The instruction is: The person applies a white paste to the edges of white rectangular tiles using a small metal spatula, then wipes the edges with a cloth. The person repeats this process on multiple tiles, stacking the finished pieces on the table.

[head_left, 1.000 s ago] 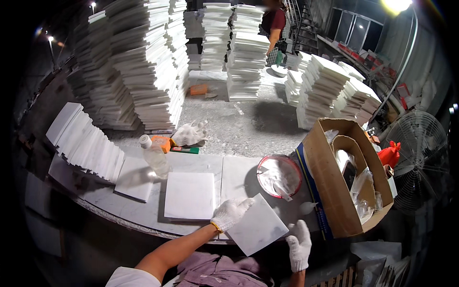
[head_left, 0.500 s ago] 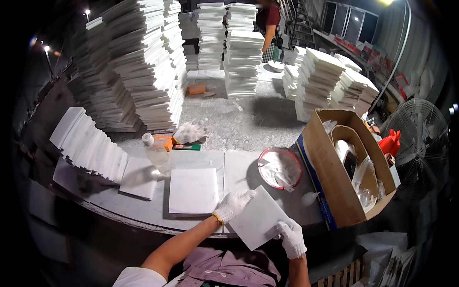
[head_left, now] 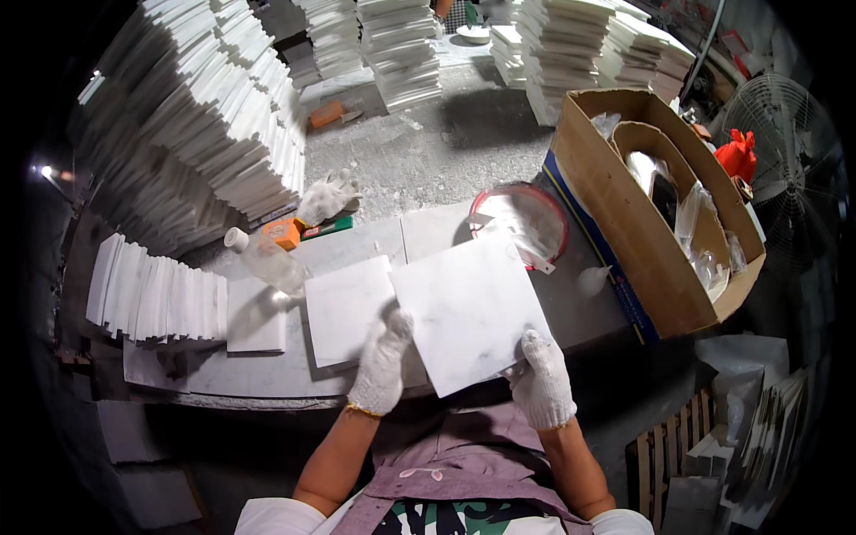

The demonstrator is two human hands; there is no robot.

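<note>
Fingers of right hand (head_left: 544,383): clamped on white tile (head_left: 473,310), at its lower right edge.
Fingers of left hand (head_left: 380,367): at its left edge; whether they grip, I cannot tell.
White tile: centre of the frame, over the tabletop (head_left: 434,230).
Cardboard box (head_left: 580,152): upper right.

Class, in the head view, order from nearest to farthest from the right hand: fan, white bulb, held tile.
1. Held tile: in the right hand.
2. White bulb: on the tabletop, ahead.
3. Fan: far right, beyond the box.
</note>
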